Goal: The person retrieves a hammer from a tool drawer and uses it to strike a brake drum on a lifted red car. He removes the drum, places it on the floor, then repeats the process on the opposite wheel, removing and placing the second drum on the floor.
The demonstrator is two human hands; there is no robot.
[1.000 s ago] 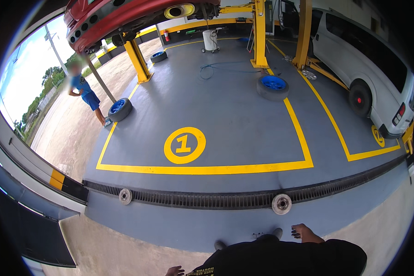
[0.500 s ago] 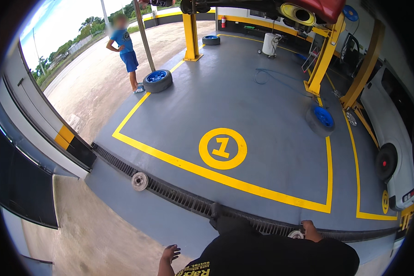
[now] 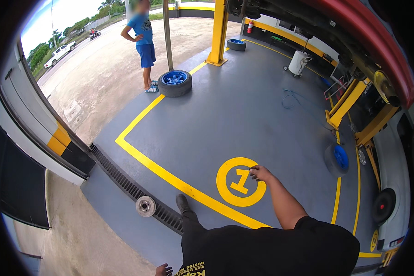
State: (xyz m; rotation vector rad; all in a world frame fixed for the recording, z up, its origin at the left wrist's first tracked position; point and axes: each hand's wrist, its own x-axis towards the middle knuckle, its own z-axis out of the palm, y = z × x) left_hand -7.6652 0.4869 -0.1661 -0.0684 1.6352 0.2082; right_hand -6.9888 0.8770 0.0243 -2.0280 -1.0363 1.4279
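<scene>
My right hand [image 3: 261,173] reaches out above the painted yellow circle on the floor, arm extended, fingers loosely apart and holding nothing I can see. At the bottom edge, my left hand [image 3: 164,270] is only partly in view; its visible fingers are spread, with nothing showing in them. A metal brake disc [image 3: 146,206] lies flat at the edge of the floor drain grate [image 3: 124,180], ahead and to the left, apart from both hands. My dark shoe [image 3: 183,202] stands between the grate and the yellow line.
A tire with a blue rim [image 3: 175,83] lies by a post, beside a person in blue [image 3: 145,39]. Another blue-rimmed tire [image 3: 336,160] is at right. Yellow lift columns [image 3: 217,34] flank a raised red car [image 3: 377,37]. A white vehicle [image 3: 395,184] stands far right.
My view has moved forward. My right hand has gone from beside a disc near the grate to above the painted circle; that disc is no longer visible. My left hand sits lower in view.
</scene>
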